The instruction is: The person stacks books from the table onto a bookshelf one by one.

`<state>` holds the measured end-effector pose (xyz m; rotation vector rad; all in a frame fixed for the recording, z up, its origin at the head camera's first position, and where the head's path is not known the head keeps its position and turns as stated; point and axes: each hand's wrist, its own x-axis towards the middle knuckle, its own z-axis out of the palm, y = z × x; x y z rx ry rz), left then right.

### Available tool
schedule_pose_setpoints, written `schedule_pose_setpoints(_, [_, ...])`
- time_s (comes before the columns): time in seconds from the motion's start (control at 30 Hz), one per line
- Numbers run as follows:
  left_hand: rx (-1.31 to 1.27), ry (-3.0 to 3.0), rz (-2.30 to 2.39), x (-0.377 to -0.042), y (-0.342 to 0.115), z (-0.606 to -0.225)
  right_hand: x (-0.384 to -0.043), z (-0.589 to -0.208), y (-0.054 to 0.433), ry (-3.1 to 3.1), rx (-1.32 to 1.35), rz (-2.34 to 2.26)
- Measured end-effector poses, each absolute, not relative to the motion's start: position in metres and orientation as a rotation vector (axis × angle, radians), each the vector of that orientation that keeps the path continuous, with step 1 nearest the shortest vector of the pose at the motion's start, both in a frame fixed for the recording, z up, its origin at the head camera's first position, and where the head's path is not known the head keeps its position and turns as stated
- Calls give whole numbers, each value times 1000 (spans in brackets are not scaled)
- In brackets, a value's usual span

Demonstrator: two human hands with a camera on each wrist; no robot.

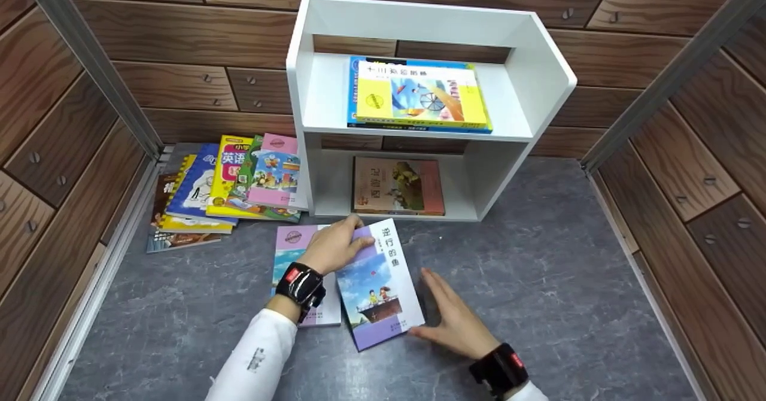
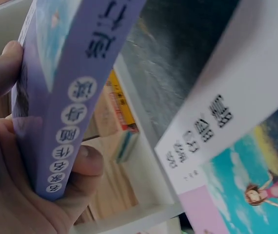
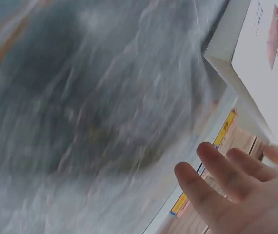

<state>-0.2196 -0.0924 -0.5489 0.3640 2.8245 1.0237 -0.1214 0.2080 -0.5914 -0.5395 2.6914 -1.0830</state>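
My left hand (image 1: 331,246) grips a purple and white book (image 1: 374,281) by its top left part, the thumb lying on the cover. This book is tilted and raised at least partly off the floor; in the left wrist view its purple spine (image 2: 68,131) sits between thumb and fingers. Beside it, partly hidden by my left hand and wrist, a second book (image 1: 289,249) with a pink, white and blue cover lies on the floor. Right of the held book, my right hand (image 1: 458,320) has its fingers extended, the thumb close to the lower right corner; whether it touches is unclear.
A white two-tier shelf (image 1: 413,18) stands ahead. Stacked books (image 1: 425,99) lie flat on its upper level, and brownish books (image 1: 398,185) on the lower. Left of it, several overlapping books (image 1: 200,182) lie on the grey floor (image 1: 538,257). Wood-patterned panels (image 1: 688,167) enclose the sides.
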Motion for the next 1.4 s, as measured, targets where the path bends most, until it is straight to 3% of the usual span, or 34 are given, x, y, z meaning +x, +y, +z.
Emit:
schedule_pose_setpoints(0.2, [400, 2892, 1150, -211, -87, -537, -126, -589, 207, 2746, -240, -1302])
schedule_pose_setpoints(0.37, [436, 2974, 1278, -205, -82, -530, -131, -600, 206, 2804, -151, -1559])
schedule_pose_setpoints(0.83, [145, 2931, 1860, -193, -57, -520, -159, -695, 218, 2803, -104, -1849])
schedule_pose_setpoints(1.1, [6, 2778, 2097, -191, -47, -522, -185, -725, 214, 2381, -88, -2431])
schedule_pose_setpoints(1.2, [32, 2766, 2151, -190, -46, -521, -195, -719, 211, 2233, -156, -2613])
schedule_pose_setpoints(1.4, [118, 2769, 2157, -179, -47, -513, -161, -594, 178, 2402, -138, -2587])
